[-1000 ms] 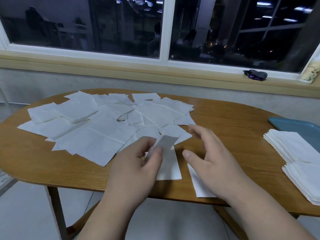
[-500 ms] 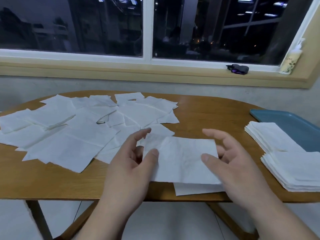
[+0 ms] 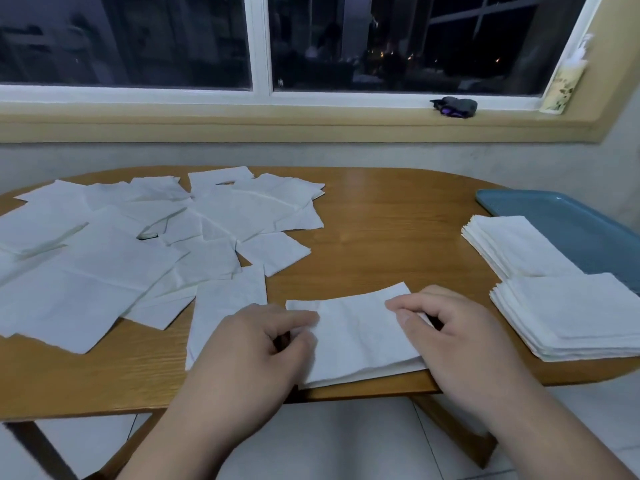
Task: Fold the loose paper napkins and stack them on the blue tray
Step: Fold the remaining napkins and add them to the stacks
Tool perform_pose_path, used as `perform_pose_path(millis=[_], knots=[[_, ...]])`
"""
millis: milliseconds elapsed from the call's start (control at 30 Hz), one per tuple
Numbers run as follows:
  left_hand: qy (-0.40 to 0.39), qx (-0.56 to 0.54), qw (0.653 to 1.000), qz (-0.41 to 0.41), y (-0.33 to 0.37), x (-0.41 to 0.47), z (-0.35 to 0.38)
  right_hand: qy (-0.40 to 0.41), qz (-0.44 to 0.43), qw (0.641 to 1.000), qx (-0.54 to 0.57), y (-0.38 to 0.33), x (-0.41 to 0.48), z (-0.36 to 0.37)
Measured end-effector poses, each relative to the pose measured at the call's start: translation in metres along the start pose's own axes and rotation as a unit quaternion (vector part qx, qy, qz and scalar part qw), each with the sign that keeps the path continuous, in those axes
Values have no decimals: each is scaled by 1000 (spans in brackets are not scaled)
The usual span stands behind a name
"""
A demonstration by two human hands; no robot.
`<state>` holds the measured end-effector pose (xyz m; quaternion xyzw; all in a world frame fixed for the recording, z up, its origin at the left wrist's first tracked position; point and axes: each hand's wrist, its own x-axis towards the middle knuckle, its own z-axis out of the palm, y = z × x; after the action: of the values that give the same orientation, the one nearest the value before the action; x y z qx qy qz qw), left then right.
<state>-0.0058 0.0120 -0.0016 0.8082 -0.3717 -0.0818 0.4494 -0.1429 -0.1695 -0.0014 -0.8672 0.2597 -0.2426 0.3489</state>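
White paper, the napkin [image 3: 360, 337] in work lies at the near edge of the surface [image 3: 381, 220], long axis left to right, directly between the hands. The left hand [image 3: 249, 355] pinches its left end and the right hand [image 3: 460, 337] pinches its right end, fingers curled. Folded stacks [image 3: 575, 317] by the blue tray [image 3: 568, 220] lie to the right, so the right hand seems nearer for carrying.

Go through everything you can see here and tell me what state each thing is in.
Napkin in hand: looks folded in half, flat on the table.
Left hand: pinching the napkin's left edge.
Right hand: pinching its right edge.
Loose napkins: unfolded, scattered, overlapping.
Folded napkins: two neat stacks.
Blue tray: level, behind the stacks.
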Motion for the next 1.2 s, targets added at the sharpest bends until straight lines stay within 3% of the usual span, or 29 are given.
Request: perform_pose_path(millis=[567,700,833,1067,1200], knots=[[8,181,982,50,-13,4,14,-17,-48,979,-198,10,-4,3],[31,205,977,54,-15,3,15,15,-40,979,-198,14,-6,6],[37,210,975,62,-17,2,15,58,-83,976,-193,15,-9,8],[-2,151,981,123,-17,-2,9,9,-123,970,-209,22,-8,14],[-31,179,974,138,-20,-2,8,10,-128,968,-217,21,-7,15]])
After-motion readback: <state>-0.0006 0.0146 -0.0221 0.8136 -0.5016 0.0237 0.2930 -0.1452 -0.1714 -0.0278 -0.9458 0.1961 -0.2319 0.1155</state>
